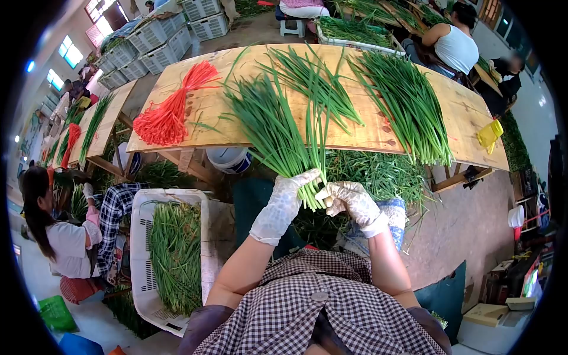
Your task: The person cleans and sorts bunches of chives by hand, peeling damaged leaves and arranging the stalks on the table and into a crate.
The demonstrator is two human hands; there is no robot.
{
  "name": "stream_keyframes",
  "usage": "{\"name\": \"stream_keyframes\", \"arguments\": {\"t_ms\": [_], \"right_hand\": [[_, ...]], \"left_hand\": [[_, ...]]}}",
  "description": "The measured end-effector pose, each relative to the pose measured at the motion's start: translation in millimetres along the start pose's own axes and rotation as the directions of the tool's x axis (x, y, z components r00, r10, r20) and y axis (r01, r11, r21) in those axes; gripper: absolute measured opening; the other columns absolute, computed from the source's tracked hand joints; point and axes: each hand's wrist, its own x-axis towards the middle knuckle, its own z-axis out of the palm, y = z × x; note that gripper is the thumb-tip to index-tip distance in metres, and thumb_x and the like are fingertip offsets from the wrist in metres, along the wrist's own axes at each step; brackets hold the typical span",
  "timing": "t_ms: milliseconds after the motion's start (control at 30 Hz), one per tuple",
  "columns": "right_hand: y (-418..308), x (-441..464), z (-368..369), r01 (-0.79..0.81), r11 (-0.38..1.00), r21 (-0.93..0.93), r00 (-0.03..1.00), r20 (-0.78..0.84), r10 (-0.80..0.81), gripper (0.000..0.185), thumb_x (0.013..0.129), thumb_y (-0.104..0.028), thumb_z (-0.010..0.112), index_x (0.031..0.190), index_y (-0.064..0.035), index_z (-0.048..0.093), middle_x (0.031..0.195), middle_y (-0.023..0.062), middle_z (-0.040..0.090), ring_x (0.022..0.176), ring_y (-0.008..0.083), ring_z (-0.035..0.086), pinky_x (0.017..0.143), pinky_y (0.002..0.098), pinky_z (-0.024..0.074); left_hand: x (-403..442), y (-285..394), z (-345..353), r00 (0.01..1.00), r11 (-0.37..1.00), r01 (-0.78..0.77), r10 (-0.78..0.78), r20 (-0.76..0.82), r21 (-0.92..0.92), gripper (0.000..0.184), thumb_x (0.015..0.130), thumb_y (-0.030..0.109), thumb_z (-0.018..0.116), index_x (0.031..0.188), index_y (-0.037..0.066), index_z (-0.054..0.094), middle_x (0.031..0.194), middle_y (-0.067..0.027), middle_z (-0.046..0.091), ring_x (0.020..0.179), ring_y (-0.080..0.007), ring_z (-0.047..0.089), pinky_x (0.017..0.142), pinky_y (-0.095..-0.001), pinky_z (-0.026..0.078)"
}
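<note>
Both of my hands wear thin whitish gloves at the table's front edge. My left hand [290, 192] is closed round the lower stems of a bunch of green stalks [269, 121], whose leaves fan out over the wooden table [206, 112]. Against the pale stem ends on the right, my right hand [350, 202] has its fingers pinched together; what lies between them is too small to make out. A smaller pile of stalks [322, 86] lies behind the bunch, and a large pile [411, 106] to the right. Red ties [168, 112] lie bundled on the left.
A yellow object [490, 135] sits at the table's right end. On the floor at left stands a white crate [139, 260] with greens; a white bucket [229, 158] is under the table. Loose greens [378, 174] lie below the front edge. A person [65, 236] sits at far left.
</note>
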Motion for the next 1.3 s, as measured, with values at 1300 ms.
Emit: {"name": "stream_keyframes", "arguments": {"t_ms": [1300], "right_hand": [[-19, -1, 14, 0.082, 0.996, 0.030, 0.995, -0.057, -0.080, 0.030, 0.091, -0.026, 0.057, 0.107, -0.0025, 0.066, 0.087, 0.0044, 0.066, 0.070, 0.0110, 0.062, 0.067, 0.0248, 0.0515]], "left_hand": [[4, 14, 10, 0.992, 0.998, -0.070, 0.070, -0.103, 0.010, 0.026, 0.078, -0.007, 0.064, 0.103, -0.002, 0.060, 0.090, -0.0102, 0.067, 0.073, -0.0163, 0.063, 0.063, -0.0270, 0.054]]}}
